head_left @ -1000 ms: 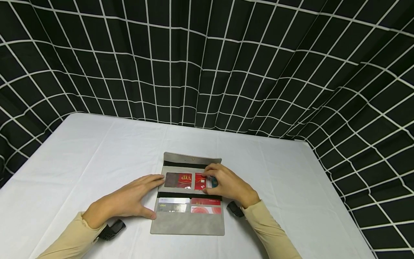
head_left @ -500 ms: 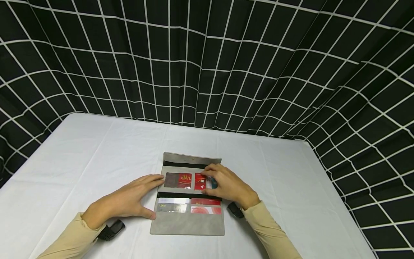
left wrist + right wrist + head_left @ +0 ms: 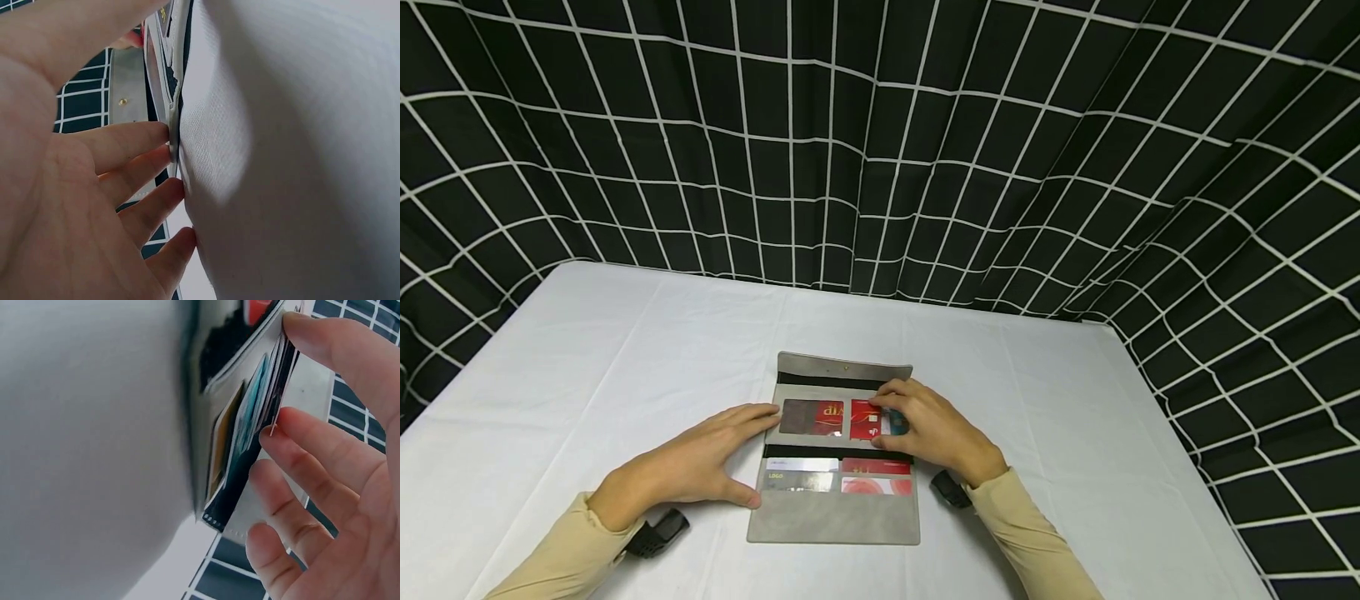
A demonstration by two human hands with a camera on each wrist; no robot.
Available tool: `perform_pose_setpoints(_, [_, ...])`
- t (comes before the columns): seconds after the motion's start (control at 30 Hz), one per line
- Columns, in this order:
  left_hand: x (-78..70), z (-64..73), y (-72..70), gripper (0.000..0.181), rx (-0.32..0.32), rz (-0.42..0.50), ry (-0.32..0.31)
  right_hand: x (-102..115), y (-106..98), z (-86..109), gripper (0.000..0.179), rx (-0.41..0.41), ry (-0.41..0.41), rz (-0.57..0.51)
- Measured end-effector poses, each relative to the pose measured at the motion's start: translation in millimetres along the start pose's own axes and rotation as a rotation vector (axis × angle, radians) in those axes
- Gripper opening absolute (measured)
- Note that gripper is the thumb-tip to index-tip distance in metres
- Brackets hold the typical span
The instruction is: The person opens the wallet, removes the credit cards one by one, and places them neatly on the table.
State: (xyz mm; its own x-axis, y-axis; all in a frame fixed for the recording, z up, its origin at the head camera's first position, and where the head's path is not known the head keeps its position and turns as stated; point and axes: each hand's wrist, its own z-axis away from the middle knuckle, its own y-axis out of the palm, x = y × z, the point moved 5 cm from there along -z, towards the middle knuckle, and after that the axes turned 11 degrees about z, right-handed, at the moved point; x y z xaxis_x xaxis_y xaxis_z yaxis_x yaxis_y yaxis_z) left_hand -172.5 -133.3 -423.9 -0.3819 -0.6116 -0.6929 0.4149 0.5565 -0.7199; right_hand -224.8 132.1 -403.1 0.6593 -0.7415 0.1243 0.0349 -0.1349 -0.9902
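A grey wallet [image 3: 835, 518] lies unfolded on the white table. Its upper panel has two clear windows; red with gold "VIP" lettering [image 3: 832, 409] shows upside down in the left one. My right hand [image 3: 943, 433] pinches a red card [image 3: 863, 418] with a chip at the right window, thumb below and fingertips above. In the right wrist view, thumb and fingers meet at a thin card edge [image 3: 279, 403]; teal [image 3: 247, 419] and brownish [image 3: 221, 440] cards fan out beside it. Spread along the wallet's left edge, my left hand [image 3: 700, 462] touches it with its fingertips.
Several cards fill the lower panel, among them a grey "LOGO" card [image 3: 801, 482] and a pink-patterned one [image 3: 877, 485]. The top flap [image 3: 846, 367] with its snap is folded back. Behind the white table [image 3: 1075, 417] hangs a black curtain [image 3: 820, 167] with white grid lines.
My right hand and the red card have shifted slightly right. The "VIP" lettering in the left window has moved right too, now cut by the window's edge. My left hand stays put.
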Motion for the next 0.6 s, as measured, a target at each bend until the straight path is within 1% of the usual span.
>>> perform_pose_setpoints(0.43, [0.1, 0.2, 0.0, 0.100, 0.002, -0.004, 0.002, -13.8, -0.5, 9.9, 0.053, 0.058, 0.096, -0.138])
perform_pose_setpoints(0.6, [0.2, 0.5, -0.1, 0.100, 0.003, -0.001, 0.000, -14.1, 1.3, 9.0, 0.061, 0.089, 0.131, -0.173])
